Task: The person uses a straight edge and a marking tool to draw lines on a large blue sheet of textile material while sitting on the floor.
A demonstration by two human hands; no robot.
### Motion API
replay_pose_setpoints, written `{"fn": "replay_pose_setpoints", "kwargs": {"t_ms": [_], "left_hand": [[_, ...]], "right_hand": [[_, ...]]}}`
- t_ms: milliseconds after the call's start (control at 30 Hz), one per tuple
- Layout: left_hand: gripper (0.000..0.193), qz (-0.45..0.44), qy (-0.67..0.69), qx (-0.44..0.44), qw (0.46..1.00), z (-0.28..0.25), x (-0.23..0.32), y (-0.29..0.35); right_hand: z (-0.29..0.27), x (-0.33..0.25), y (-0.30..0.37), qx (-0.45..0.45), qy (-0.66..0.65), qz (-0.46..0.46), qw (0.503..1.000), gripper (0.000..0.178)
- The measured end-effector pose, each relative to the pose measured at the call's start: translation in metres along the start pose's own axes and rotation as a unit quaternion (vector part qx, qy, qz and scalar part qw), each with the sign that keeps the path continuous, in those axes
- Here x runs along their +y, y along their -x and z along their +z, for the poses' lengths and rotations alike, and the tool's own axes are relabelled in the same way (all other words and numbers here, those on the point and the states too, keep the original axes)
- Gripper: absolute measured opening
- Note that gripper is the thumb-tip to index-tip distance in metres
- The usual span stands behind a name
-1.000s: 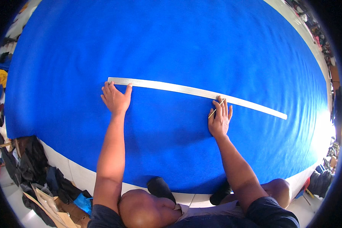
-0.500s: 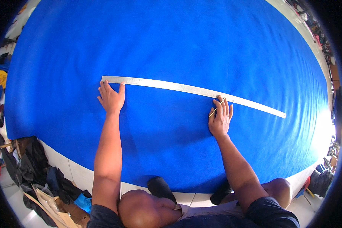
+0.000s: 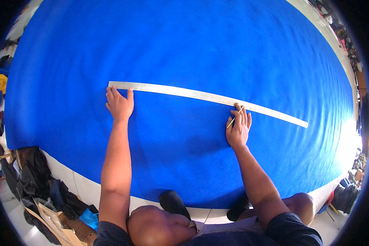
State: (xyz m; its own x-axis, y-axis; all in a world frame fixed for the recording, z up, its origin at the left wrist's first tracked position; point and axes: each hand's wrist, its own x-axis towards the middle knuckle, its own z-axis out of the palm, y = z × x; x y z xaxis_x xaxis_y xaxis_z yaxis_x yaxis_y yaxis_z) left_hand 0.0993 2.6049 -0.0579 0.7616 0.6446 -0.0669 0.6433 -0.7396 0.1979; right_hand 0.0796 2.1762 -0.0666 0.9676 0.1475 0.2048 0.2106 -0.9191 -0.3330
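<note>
A long metal ruler (image 3: 180, 92) lies on a wide blue cloth (image 3: 184, 164), slanting down toward the right. My left hand (image 3: 119, 104) rests at the ruler's left end, fingers spread, with fingertips and thumb against its lower edge. Farther right, my right hand (image 3: 238, 127) has its fingertips on the ruler's lower edge. Between the fingers of that hand sits a thin, pale yellowish stick (image 3: 235, 117), pointing up toward the ruler; its exact kind is too small to make out.
Dark clothes and bags (image 3: 35, 172) are heaped at the lower left, beside cardboard pieces (image 3: 76, 227). White floor tiles (image 3: 86, 184) border the cloth. My feet in black socks (image 3: 174, 203) stand at its near edge. More piled goods (image 3: 348, 194) line the right side.
The ruler's left end and my left hand have shifted very slightly to the left. The stick in my right hand has moved a touch; otherwise the scene is the same.
</note>
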Motion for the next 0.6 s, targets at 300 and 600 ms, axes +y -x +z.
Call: {"fn": "replay_pose_setpoints", "kwargs": {"t_ms": [300,600], "left_hand": [[0.108,-0.01,-0.008,0.003,1.0,-0.0092,0.0005,-0.0026],[0.107,-0.015,-0.007,0.012,1.0,-0.0047,-0.0044,-0.0057]], "right_hand": [[-0.0015,-0.003,0.0009,0.004,-0.013,-0.005,1.0,0.019],[-0.0003,-0.0027,0.0002,-0.026,-0.011,0.009,1.0,0.015]]}}
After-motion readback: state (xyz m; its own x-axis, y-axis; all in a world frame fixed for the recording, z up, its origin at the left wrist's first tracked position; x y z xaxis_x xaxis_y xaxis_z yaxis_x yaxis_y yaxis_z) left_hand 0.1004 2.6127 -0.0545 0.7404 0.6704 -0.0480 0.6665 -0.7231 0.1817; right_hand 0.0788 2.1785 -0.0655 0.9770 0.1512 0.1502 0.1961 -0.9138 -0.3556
